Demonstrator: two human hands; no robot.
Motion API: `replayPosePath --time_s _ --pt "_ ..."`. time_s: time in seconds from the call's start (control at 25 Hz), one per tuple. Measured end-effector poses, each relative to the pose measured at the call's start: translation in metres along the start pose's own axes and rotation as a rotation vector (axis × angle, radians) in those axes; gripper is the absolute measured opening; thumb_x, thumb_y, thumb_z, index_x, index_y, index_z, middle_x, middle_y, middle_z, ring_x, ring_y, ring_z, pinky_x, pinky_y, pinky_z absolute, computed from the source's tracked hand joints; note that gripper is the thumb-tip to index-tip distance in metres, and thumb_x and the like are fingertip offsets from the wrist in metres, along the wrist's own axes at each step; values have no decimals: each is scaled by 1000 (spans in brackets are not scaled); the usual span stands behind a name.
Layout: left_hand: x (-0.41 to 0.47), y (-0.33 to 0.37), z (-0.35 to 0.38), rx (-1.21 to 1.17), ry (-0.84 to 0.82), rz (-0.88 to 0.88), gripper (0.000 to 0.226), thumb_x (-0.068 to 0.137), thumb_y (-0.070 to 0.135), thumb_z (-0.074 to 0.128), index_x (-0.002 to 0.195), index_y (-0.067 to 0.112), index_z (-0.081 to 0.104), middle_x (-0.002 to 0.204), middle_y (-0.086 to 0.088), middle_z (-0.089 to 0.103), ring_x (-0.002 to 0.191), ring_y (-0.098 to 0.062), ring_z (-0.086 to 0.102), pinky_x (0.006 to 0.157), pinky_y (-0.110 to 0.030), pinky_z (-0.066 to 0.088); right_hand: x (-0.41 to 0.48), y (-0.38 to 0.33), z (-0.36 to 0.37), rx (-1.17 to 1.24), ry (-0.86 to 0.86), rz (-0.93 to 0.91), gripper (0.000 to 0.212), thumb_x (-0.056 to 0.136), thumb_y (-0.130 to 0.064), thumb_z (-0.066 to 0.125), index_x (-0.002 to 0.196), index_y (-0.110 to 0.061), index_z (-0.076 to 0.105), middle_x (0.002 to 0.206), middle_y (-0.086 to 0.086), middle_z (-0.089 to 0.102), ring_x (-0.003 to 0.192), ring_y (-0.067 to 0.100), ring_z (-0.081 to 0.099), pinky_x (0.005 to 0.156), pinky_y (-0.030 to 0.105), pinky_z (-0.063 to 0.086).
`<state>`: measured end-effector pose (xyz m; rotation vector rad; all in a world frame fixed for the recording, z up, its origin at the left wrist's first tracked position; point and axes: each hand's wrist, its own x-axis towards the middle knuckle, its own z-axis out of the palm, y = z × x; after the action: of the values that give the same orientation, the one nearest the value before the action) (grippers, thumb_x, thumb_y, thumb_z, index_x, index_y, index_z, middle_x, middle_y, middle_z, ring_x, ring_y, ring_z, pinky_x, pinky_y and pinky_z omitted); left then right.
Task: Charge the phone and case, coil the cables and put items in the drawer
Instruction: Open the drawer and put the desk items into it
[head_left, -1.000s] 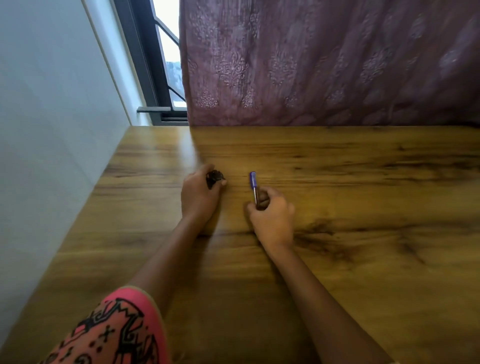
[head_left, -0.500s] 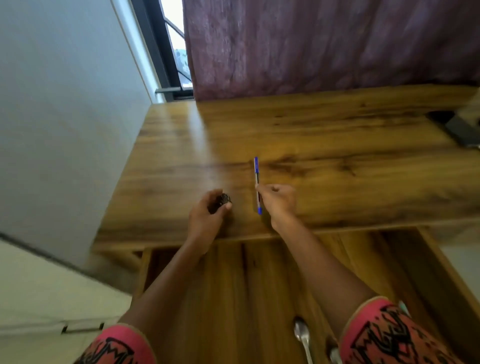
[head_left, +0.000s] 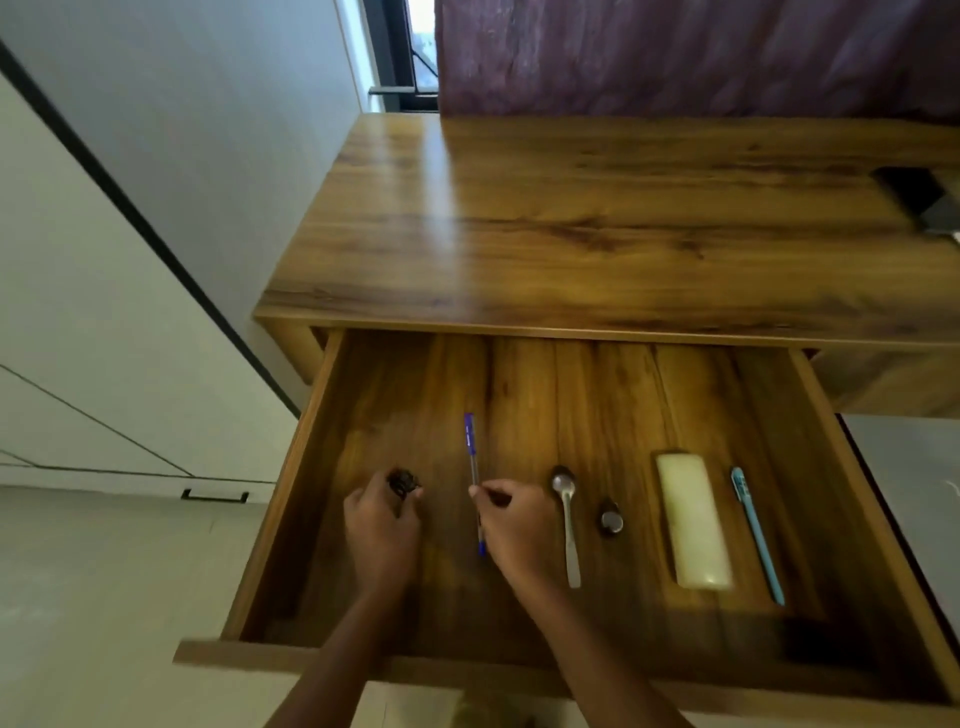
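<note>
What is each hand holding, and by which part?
The left hand grips a small dark bundle, its far end showing past the fingers. The right hand pinches the blue pen about midway along its barrel.

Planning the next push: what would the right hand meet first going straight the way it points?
Nothing close. Ahead of the right hand, which pinches the blue pen, is bare drawer floor up to the desk front edge; depth is unclear.

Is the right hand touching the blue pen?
Touching. The head view shows the right hand pinching the blue pen between its fingers, partway along the barrel.
</note>
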<state>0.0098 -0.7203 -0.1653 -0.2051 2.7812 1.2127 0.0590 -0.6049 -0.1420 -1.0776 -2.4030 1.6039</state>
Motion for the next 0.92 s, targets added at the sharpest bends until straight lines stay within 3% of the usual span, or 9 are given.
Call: replayPosePath --time_s 0.16,0.32,0.68,0.8,0.92 --pt "0 -10 3 45 -51 -62 49 87 20 60 133 20 46 140 -14 38 125 -29 43 102 -43 41 -6 14 16 -97 -16 3 17 89 -25 59 96 -13 69 78 -1 68 65 8 62 57 18 49" --pt "6 -14 8 71 -88 -96 50 86 19 61 133 26 45 147 -14 30 134 -33 33 106 -48 36 -2 20 19 -237 -44 9 15 90 -24 57 94 -14 66 80 -1 65 56 -2 49 46 10 31" --pt "7 -17 13 208 -191 -35 59 88 15 56 140 33 32 152 -14 23 136 -36 30 105 -53 38 3 32 19 -234 -31 65 16 87 -26 61 81 -11 65 69 -2 60 53 -1 49 46 11 31" --pt "-6 -6 6 201 -189 85 72 86 18 60 145 28 20 155 -6 18 143 -29 16 112 -50 28 -4 24 6 -219 40 -13 19 88 -27 60 82 -10 66 65 -4 56 51 -3 45 44 9 28" --pt "-34 9 -7 223 -86 336 67 88 25 59 144 21 24 157 -3 11 144 -22 5 114 -43 22 -20 18 -17 -189 119 -133 18 91 -26 55 90 -12 66 69 -5 58 53 -1 49 46 10 35"
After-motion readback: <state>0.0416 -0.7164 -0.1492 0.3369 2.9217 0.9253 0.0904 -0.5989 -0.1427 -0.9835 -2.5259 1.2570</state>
